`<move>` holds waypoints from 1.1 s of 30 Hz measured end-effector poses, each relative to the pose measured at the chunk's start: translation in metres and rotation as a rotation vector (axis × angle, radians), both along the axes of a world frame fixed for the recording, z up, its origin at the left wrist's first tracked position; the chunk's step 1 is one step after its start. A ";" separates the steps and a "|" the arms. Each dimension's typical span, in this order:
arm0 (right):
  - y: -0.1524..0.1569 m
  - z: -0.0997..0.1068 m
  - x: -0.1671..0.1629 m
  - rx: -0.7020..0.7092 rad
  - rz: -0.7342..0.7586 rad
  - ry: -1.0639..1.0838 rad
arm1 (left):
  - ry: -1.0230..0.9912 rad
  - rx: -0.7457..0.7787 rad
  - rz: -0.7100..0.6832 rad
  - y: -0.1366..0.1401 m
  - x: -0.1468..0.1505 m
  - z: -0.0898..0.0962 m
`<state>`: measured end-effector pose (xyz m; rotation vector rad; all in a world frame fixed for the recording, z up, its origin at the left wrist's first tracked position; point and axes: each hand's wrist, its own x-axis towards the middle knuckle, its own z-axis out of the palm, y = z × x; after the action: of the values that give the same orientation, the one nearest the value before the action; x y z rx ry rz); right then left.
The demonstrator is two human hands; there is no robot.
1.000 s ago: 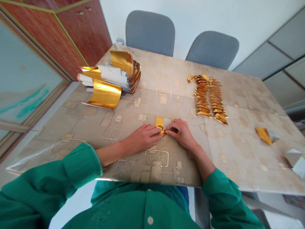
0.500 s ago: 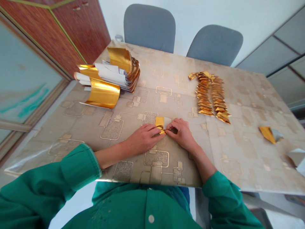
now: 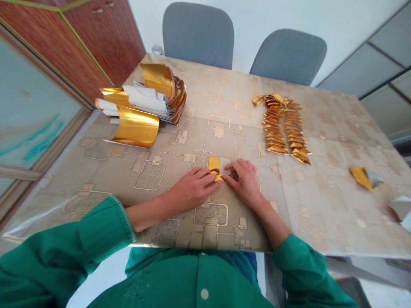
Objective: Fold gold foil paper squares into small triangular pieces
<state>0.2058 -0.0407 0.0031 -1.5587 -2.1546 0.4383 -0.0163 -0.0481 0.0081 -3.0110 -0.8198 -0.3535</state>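
A small sheet of gold foil paper [image 3: 213, 164], partly folded, lies on the table in front of me; its right part shows a white back. My left hand [image 3: 199, 185] holds the paper's lower left side, thumb and forefinger pressed on it. Between the two hands, a creased gold point sticks out along the lower edge. My right hand [image 3: 243, 180] is at the paper's right side, thumb and forefinger parted, the thumb close to the gold point and the forefinger by the white part. Its other fingers are loosely curled. Whether the right fingertips touch the paper I cannot tell.
A stack of gold and white paper sheets [image 3: 138, 124] stands at the back left. Two rows of folded gold pieces [image 3: 275, 126] lie at the back right. Farther right are a loose folded gold piece [image 3: 361, 177] and a white piece [image 3: 401, 208]. Two grey chairs [image 3: 198, 36] stand behind the table.
My right thumb and forefinger have moved apart from their pinch at the paper's lower edge. The left hand stays on the paper. The view has shifted slightly.
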 end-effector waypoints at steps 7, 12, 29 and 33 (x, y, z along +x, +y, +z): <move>0.007 -0.001 0.014 -0.010 -0.078 0.041 | 0.007 0.023 0.008 0.000 0.000 -0.003; 0.004 0.000 0.015 0.025 -0.092 0.064 | 0.000 0.044 0.007 0.000 0.000 -0.006; 0.012 0.003 0.029 0.162 0.106 0.088 | -0.064 -0.001 -0.007 0.007 -0.002 -0.005; 0.010 0.005 0.028 0.156 0.289 0.048 | -0.124 0.034 -0.034 0.014 -0.008 -0.005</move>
<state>0.2335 -0.0302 0.0077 -1.1474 -2.3240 0.3833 -0.0246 -0.0344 0.0030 -3.0001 -0.7618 -0.5536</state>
